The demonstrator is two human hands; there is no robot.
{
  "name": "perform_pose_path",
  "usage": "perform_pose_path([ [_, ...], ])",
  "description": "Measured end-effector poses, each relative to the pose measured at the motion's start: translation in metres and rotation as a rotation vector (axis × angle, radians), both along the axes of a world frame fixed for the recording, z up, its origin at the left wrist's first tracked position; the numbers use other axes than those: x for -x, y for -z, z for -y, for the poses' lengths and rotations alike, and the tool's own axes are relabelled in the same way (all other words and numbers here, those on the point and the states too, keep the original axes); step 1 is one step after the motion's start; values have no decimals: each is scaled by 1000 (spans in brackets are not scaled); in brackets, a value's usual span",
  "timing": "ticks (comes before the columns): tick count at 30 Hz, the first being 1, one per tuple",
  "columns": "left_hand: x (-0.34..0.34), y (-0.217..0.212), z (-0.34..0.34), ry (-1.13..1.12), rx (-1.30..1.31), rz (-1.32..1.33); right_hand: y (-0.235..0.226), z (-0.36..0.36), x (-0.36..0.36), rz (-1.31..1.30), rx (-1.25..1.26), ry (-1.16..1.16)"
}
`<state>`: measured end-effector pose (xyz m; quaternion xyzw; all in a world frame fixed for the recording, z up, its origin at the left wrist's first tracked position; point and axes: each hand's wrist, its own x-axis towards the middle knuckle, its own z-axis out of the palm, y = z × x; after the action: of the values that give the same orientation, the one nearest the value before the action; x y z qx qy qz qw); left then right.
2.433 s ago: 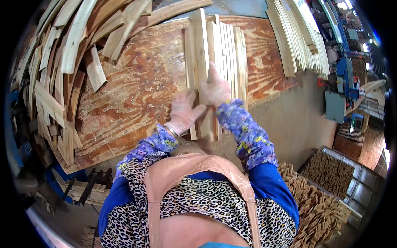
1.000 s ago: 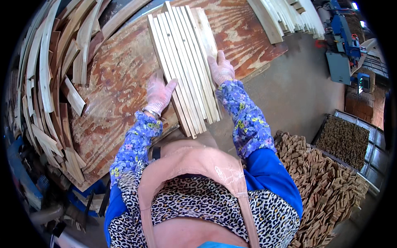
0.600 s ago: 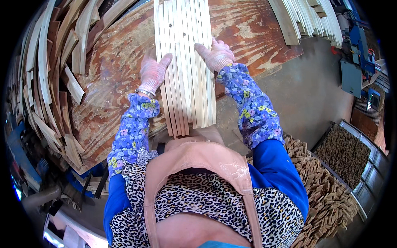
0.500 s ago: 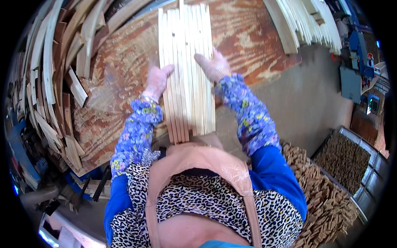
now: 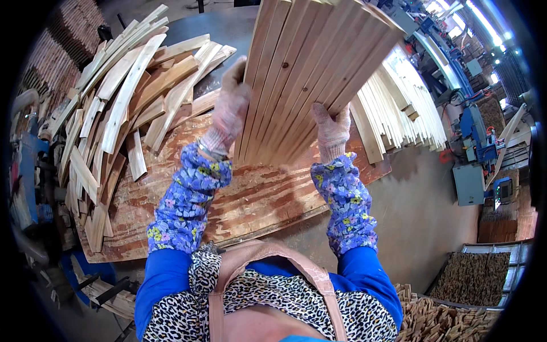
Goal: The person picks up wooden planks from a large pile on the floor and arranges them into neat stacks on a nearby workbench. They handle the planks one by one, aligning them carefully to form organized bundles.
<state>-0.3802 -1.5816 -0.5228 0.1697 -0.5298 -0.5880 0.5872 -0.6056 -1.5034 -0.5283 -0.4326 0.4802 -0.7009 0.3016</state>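
Observation:
A bundle of wooden slats [image 5: 302,74], laid side by side, is tilted up between my two gloved hands. My left hand [image 5: 231,100] presses along the bundle's left edge. On the other side, my right hand [image 5: 332,126] grips the right edge, its thumb against the near face. Several slats in the bundle show dark knots. Beneath it lies a worn plywood tabletop [image 5: 268,208], reddish brown with pale streaks. The bundle's lower ends are near or on this board; I cannot tell whether they touch.
Loose wooden offcuts [image 5: 117,114] lie heaped on the table's left side. A row of pale slats [image 5: 401,108] rests at the right. Machines with blue and grey housings [image 5: 470,176] stand beyond. Piles of short wood pieces [image 5: 450,319] sit at the lower right, by a metal-framed bin [image 5: 515,251].
The slat bundle lay flatter and close to my body; now it is raised upright and farther away, held at both sides. My view has shifted, showing more of the workshop.

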Motion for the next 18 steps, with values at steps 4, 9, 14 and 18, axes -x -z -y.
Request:
perform_pose_path([
  [4, 4, -7, -10, 1, -28, -113, 60, -4, 29, -351, -223, 131],
  [9, -1, 96, -80, 285, -93, -135, 180, -95, 37, -589, -524, 7],
  [14, -19, 180, -157, 221, -423, -13, 229, -156, 29, -943, -578, -232],
  [18, -46, 291, -182, 235, -713, 60, 245, -166, 35, -1288, -503, -331],
])
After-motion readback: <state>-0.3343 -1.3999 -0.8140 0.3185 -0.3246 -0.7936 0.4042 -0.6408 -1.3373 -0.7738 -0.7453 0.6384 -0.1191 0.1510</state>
